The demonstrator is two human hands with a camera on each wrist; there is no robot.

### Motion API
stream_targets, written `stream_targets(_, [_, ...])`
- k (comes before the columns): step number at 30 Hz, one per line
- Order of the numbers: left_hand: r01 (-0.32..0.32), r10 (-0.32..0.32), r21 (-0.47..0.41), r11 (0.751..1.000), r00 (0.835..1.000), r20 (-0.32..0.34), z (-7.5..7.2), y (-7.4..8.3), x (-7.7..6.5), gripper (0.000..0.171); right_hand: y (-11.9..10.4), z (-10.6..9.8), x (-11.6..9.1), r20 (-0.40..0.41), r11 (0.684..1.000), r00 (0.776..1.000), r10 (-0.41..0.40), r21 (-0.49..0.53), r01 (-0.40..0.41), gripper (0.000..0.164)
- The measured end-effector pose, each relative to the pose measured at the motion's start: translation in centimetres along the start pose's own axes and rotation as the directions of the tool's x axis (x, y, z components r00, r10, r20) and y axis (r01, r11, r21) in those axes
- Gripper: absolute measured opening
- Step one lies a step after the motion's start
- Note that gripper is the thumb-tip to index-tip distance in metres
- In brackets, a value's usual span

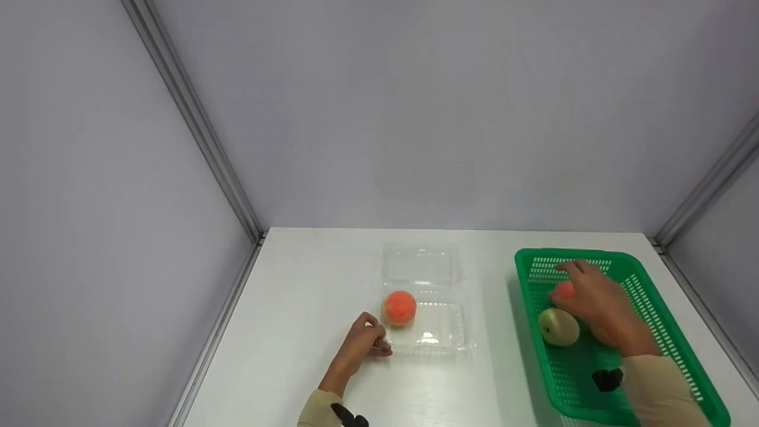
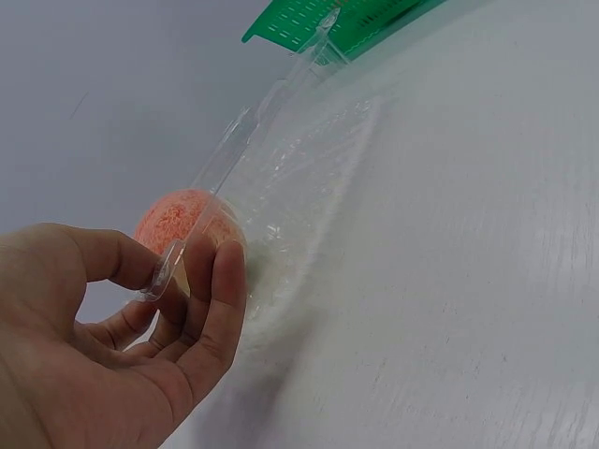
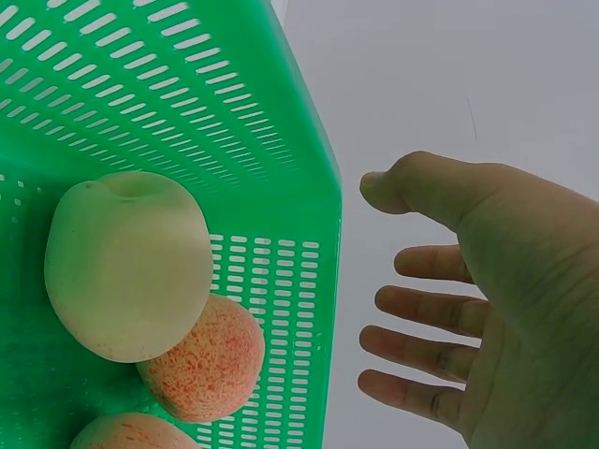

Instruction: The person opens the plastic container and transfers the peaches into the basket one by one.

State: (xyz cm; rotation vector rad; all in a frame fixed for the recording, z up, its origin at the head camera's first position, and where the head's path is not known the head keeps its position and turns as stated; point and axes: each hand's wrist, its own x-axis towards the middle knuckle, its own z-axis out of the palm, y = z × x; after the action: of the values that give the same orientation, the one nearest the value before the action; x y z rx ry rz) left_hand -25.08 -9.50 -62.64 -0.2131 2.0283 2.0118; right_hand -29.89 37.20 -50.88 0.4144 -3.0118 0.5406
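Note:
My left hand [image 1: 357, 344] pinches the near left edge of a clear plastic clamshell container [image 1: 442, 326], whose lid [image 1: 422, 265] lies folded back behind it. One orange-pink peach [image 1: 399, 308] sits in the container's left side, and the left wrist view shows it just beyond my fingers. Over a green basket [image 1: 569, 254] on the right hovers my right hand [image 1: 599, 302], its fingers spread and holding nothing in the right wrist view [image 3: 524, 309]. Inside the basket are a pale yellow-green peach [image 1: 558, 327], a reddish peach [image 3: 208, 360] and a third one [image 3: 136, 433], partly cut off.
The white table [image 1: 284, 332] carries both the container and the basket. A grey wall [image 1: 450, 118] rises behind it, with metal frame posts [image 1: 195, 118] at the corners. The basket's slotted walls stand around the fruit.

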Motion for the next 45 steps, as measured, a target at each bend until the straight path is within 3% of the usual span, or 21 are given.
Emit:
stream_targets(17, [-0.002,0.002,0.003,1.0,1.0,-0.001,-0.1,-0.2,0.0,0.016,-1.3,1.4,0.8,-0.057,0.994,0.993,-0.1,-0.058,0.097,0.057])
stream_targets(38, [0.016,-0.016,0.018,1.0,1.0,-0.006,0.1,0.2,-0.3,0.017,-3.4,2.1,1.6,-0.109,0.989,0.983,-0.147,-0.021,0.145,0.055])
stream_targets(45, [0.013,-0.013,0.006,1.0,1.0,-0.002,0.1,0.1,-0.2,0.016,-4.6,2.4,2.1,-0.075,0.991,0.988,-0.133,-0.039,0.131,0.056])
